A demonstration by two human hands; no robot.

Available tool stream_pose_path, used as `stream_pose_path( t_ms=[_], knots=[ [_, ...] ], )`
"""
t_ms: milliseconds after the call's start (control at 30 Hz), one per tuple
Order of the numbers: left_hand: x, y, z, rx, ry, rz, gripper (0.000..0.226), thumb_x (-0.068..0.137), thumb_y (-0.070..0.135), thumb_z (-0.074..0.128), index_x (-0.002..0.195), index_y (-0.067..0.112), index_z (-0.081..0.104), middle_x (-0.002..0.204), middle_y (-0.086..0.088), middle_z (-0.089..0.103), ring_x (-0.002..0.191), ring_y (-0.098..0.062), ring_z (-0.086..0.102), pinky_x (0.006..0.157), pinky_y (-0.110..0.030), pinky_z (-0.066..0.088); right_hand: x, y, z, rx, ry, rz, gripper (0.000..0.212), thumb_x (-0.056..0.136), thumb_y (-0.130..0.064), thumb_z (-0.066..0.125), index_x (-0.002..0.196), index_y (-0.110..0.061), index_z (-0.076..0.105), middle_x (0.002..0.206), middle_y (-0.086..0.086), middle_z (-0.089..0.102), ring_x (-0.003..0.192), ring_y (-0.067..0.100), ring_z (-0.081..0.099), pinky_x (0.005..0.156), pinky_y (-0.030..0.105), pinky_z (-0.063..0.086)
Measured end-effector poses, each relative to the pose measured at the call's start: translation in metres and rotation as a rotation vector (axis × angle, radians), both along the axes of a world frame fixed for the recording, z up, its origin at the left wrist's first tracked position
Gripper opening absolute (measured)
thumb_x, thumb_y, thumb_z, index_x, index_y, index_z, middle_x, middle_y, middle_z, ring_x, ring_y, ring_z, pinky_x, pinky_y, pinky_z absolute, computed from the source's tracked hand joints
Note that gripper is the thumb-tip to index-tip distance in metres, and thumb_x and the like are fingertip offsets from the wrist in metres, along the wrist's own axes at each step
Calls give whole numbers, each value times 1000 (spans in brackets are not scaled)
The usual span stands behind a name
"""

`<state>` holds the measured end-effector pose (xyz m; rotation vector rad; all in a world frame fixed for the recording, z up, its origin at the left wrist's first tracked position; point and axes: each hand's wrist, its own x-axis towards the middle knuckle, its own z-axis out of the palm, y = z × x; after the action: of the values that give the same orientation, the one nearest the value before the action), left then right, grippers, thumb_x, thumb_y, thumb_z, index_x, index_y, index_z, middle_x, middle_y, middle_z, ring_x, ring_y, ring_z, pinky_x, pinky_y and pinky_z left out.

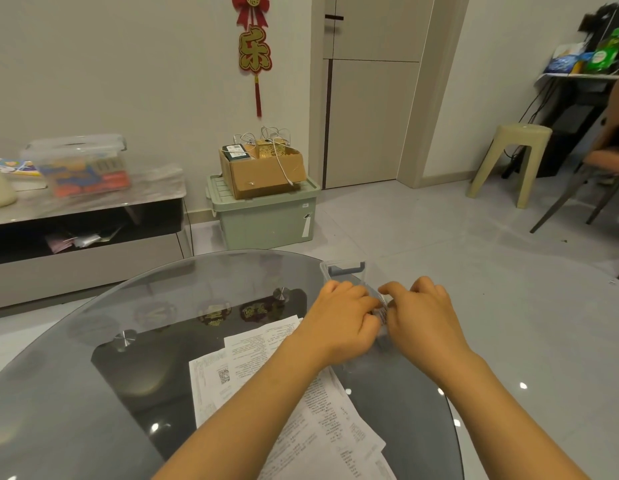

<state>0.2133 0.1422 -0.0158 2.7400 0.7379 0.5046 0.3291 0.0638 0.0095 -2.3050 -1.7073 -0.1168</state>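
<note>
Left hand [342,317], right hand [424,317] — gripping one clear box [349,263].

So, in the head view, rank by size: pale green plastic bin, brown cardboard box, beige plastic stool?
Largest: pale green plastic bin.
Then brown cardboard box and beige plastic stool, too alike to rank.

Home living room: glass table [93,323]; wall ornament [254,46].

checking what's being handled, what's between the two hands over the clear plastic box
In the head view, a small white printed slip sits between the left hand and right hand, their fingers pinching it, over the clear plastic box.
</note>
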Motion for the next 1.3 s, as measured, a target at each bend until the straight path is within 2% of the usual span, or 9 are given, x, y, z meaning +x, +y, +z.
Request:
stream_pose_path(
  t_ms=[100, 167, 333, 500, 700, 900, 1134, 1234, 1300],
  knots=[
    [-1, -1, 3, 5, 42, -6, 75, 76, 41, 5, 134, 24, 51, 114, 2, 57, 104, -14, 42, 103, -29, 20, 7, -7, 0, 147, 199, -6, 36, 89, -3, 43, 115, -18, 62, 90, -2, 56, 102, 21, 51, 82, 32, 45],
    [-1, -1, 4, 29, 84, -12, 79, 74, 44, 1, 138, 29, 45, 118, 3, 54, 106, -13, 39, 103, -30, 18, 13, -7, -2, 213, 246, -9, 35, 87, 4, 45, 111, -13, 64, 104, 3, 64, 104, 21, 55, 84, 30, 45],
    [3, -1, 10, 63, 201, -6, 74, 78, 43, 1, 136, 39, 46, 117, 1, 48, 106, -15, 39, 102, -32, 20, 17, -5, -7, 224, 307, -27, 36, 86, 7, 46, 114, -9, 63, 114, 7, 63, 104, 21, 58, 86, 25, 44],
    [7, -3, 18, 36, 295, -2, 65, 82, 39, 8, 135, 40, 47, 117, -1, 45, 109, -17, 38, 103, -34, 21, 18, -6, -9, 222, 323, -24, 35, 86, 7, 47, 113, -9, 64, 115, 7, 61, 107, 22, 57, 88, 31, 47],
    [-8, -18, 20, 8, 115, 33, 61, 85, 33, 15, 140, 30, 43, 129, 1, 44, 121, -12, 30, 105, -27, 8, 17, -15, -6, 220, 270, 16, 35, 87, 0, 45, 113, -15, 64, 114, 1, 63, 110, 19, 52, 90, 29, 44],
    [-47, -47, 22, 4, 17, 138, 56, 89, 33, 17, 139, 31, 42, 127, 7, 42, 122, -9, 30, 103, -21, 7, 2, -33, -11, 313, 153, 240, 26, 77, 0, 63, 96, -16, 71, 93, -4, 69, 95, 23, 57, 82, 30, 44],
    [-111, -109, 6, -208, 243, 311, 46, 99, 45, 24, 144, 37, 28, 141, 13, 30, 130, -12, 22, 113, -33, 16, -28, -59, -24, 261, 82, 503, 21, 71, -13, 71, 91, -21, 72, 88, -10, 69, 86, 17, 61, 70, 30, 51],
    [-133, -126, -7, -239, 329, 308, 52, 96, 55, 24, 145, 37, 25, 143, 14, 28, 132, -14, 26, 114, -36, 22, -37, -65, -30, 152, 72, 591, 23, 79, -21, 67, 101, -25, 70, 99, -12, 68, 97, 14, 57, 82, 31, 48],
    [-145, -135, -15, -257, 392, 295, 55, 95, 58, 25, 145, 35, 24, 143, 15, 28, 131, -14, 27, 113, -32, 20, -43, -68, -36, 24, 105, 664, 27, 86, -28, 60, 112, -27, 66, 110, -14, 64, 108, 9, 50, 92, 26, 40]
  ],
)
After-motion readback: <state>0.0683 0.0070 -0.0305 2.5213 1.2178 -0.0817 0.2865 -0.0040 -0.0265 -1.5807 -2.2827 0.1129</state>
